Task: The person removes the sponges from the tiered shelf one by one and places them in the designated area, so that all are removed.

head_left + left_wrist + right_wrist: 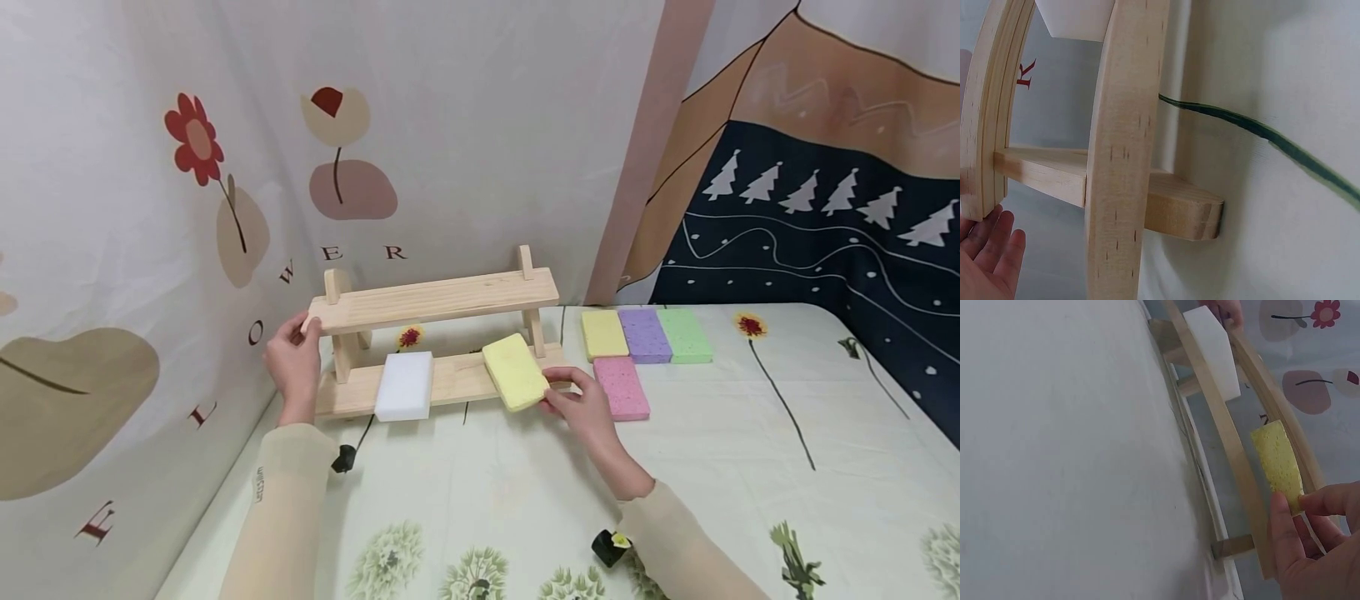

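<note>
A two-tier wooden rack (442,298) stands near the back wall. My left hand (294,358) holds the left end of its upper board, thumb at the front; in the left wrist view the fingers (999,240) lie against that board's end. My right hand (581,408) pinches a yellow sponge (516,372) by its lower right corner, tilted in front of the lower board's right half. In the right wrist view, thumb and fingers grip one end of that sponge. A white sponge block (405,385) leans upright on the lower board, left of the yellow one.
To the rack's right lie another yellow sponge (603,335), a purple sponge (645,336) and a green sponge (685,336) in a row, with a pink sponge (621,388) before them. Printed cloth covers the table (720,500); a patterned curtain (480,125) hangs close behind the rack.
</note>
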Action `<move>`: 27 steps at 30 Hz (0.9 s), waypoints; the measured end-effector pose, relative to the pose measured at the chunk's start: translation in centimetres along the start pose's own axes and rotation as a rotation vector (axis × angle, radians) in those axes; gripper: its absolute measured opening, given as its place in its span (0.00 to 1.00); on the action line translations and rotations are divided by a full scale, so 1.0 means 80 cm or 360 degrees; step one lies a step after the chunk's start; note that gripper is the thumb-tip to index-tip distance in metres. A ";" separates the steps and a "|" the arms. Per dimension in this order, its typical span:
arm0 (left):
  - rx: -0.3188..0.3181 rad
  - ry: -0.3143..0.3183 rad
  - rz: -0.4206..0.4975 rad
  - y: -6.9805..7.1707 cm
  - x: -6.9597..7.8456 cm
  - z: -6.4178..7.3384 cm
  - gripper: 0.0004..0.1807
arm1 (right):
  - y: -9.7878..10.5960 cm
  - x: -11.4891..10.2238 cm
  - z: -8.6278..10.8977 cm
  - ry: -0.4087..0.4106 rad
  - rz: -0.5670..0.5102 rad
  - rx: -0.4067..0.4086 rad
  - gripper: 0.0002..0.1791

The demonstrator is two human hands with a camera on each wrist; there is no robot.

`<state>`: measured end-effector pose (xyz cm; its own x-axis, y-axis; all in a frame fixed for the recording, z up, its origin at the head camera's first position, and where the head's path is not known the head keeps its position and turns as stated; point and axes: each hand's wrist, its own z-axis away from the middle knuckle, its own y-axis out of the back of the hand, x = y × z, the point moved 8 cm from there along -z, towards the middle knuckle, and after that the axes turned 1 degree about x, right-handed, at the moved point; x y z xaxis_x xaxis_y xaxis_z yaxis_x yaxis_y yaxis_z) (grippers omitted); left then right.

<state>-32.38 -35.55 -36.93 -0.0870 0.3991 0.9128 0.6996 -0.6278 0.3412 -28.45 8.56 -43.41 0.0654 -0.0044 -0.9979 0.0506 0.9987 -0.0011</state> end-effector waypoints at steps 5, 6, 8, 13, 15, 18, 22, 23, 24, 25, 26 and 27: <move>0.0000 -0.0002 0.0012 0.000 0.001 0.000 0.25 | 0.017 -0.002 0.003 -0.0003 0.0065 0.0012 0.18; 0.0000 -0.0001 0.0011 0.000 0.002 0.001 0.25 | 0.021 -0.002 0.003 0.0001 0.0076 0.0012 0.18; 0.0000 0.0001 0.0009 0.000 0.002 0.001 0.25 | 0.028 -0.002 0.004 -0.0002 0.0081 0.0011 0.18; -0.0003 0.0000 0.0003 0.000 0.002 0.001 0.25 | 0.044 -0.001 0.005 -0.0024 0.0069 0.0009 0.19; -0.0006 -0.0001 0.0008 0.000 0.002 0.001 0.25 | 0.051 -0.002 0.006 -0.0026 0.0074 0.0015 0.20; -0.0002 -0.0001 0.0013 0.000 0.001 0.000 0.25 | 0.061 -0.002 0.007 -0.0028 0.0099 0.0023 0.20; 0.0002 0.0007 0.0016 0.000 0.000 -0.001 0.24 | 0.079 0.001 0.008 -0.0041 0.0118 0.0046 0.21; 0.0002 0.0007 0.0015 0.000 0.000 -0.001 0.24 | 0.083 0.002 0.008 -0.0048 0.0116 0.0052 0.21; -0.0001 0.0007 0.0015 0.000 0.000 -0.001 0.24 | 0.088 0.003 0.009 -0.0056 0.0114 0.0057 0.22; -0.0003 0.0005 0.0015 0.000 0.001 -0.001 0.24 | 0.093 0.004 0.009 -0.0061 0.0106 0.0060 0.22; -0.0003 0.0001 0.0016 0.000 0.001 -0.001 0.24 | 0.098 0.005 0.010 -0.0067 0.0093 0.0058 0.22; -0.0002 -0.0002 0.0019 0.000 0.001 -0.001 0.24 | 0.102 0.005 0.010 -0.0068 0.0088 0.0056 0.22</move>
<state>-32.45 -35.58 -36.86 -0.0778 0.3921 0.9166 0.6997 -0.6335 0.3304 -27.19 16.70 -43.79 0.1113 0.0481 -0.9926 0.0807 0.9951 0.0573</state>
